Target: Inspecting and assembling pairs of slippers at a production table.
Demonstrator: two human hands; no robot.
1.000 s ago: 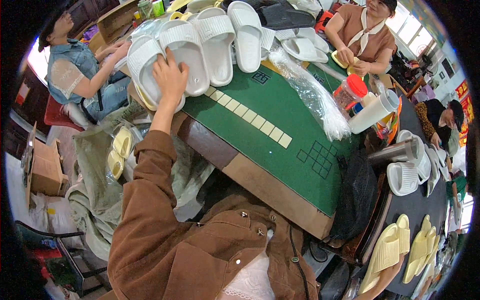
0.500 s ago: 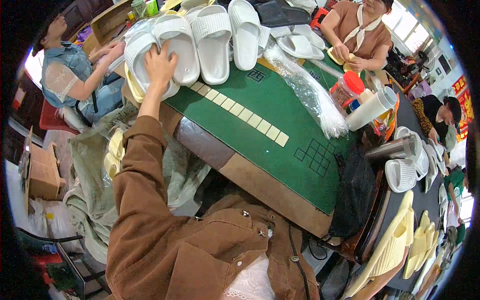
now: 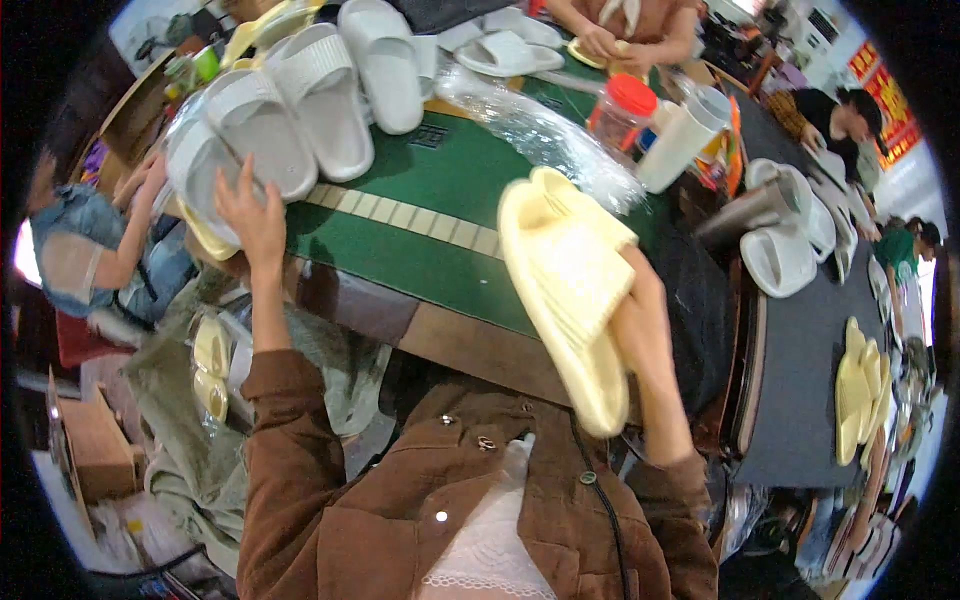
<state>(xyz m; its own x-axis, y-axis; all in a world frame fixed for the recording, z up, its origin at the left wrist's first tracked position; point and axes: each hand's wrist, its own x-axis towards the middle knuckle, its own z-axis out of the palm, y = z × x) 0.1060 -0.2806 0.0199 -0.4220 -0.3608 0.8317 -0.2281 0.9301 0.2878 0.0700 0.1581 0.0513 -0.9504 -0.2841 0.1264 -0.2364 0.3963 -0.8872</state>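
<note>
My right hand [image 3: 642, 318] grips a pale yellow slide slipper [image 3: 570, 275], its fingers tucked under the broad ribbed strap. The slipper is tilted above the green mat, and what looks like a second yellow toe edge shows behind its top. At the left, my left hand [image 3: 255, 215] has its fingers spread in front of a light grey slipper [image 3: 200, 170]. Whether the fingertips touch that slipper I cannot tell. Several more grey slippers, such as this one [image 3: 333, 115], stand in a row beside it.
A line of cream tiles [image 3: 385, 210] lies on the green mat [image 3: 400, 280]. Beyond are a clear plastic bundle [image 3: 540, 125], a red-lidded jar [image 3: 622, 110] and a white bottle [image 3: 690, 135]. Grey slippers [image 3: 778, 262] and yellow slippers [image 3: 858, 395] lie on the right-hand dark table. Co-workers sit around.
My right hand has come up from the lower right with the yellow slipper, now over the mat. My left hand has drawn back a little from the grey slippers. The view has shifted.
</note>
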